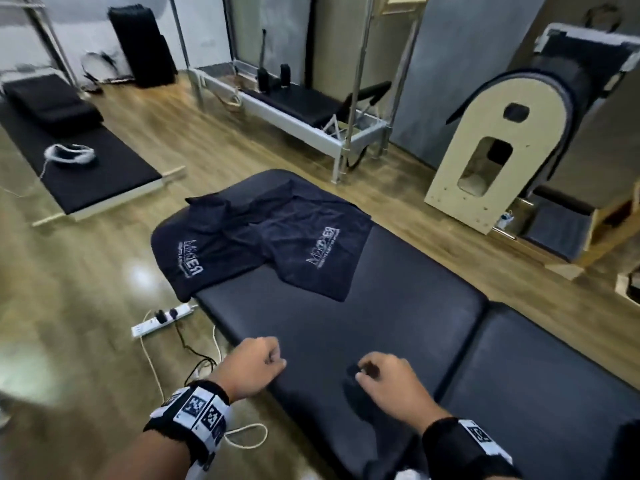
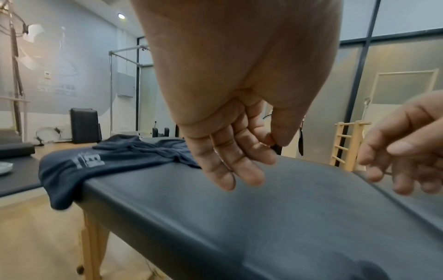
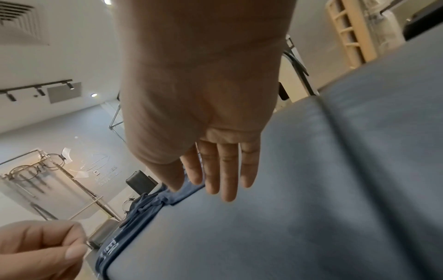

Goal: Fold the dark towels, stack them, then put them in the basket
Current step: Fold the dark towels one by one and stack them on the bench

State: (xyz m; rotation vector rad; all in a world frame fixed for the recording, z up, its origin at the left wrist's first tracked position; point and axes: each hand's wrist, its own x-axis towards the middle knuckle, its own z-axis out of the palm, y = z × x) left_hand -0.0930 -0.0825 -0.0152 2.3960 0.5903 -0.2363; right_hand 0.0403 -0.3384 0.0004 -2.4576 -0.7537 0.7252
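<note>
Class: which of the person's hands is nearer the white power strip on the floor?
Left. The left hand hovers at the bench edge above the power strip; the right hand is farther across the bench.

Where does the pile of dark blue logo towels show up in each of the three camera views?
Head: the unfolded dark blue logo towels lie centre frame, at the far end of the black padded table.
Left wrist: the towels are at middle left, draping over the table's edge.
Right wrist: only a bunched strip shows, lower left of centre.
Shared landmark: the upright black pad by the far wall.
</note>
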